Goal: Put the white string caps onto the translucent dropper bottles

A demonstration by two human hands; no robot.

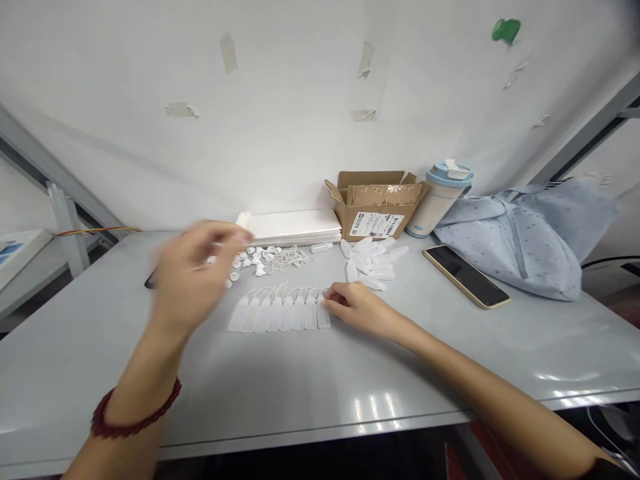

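The left hand [195, 273], too blurred to tell its grip, is near small white discs [235, 275], a row of looped tags [276, 317] lies mid-table, and the right hand [332, 300], fingers narrow, pinching or not I cannot tell, touches the rightmost tag [323, 318] beside loose tags [375, 269].

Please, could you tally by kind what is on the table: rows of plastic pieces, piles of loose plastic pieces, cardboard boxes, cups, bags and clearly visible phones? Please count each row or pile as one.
Row of plastic pieces: 1
Pile of loose plastic pieces: 1
Cardboard box: 1
Cup: 1
Bag: 1
Phone: 1
Total: 6
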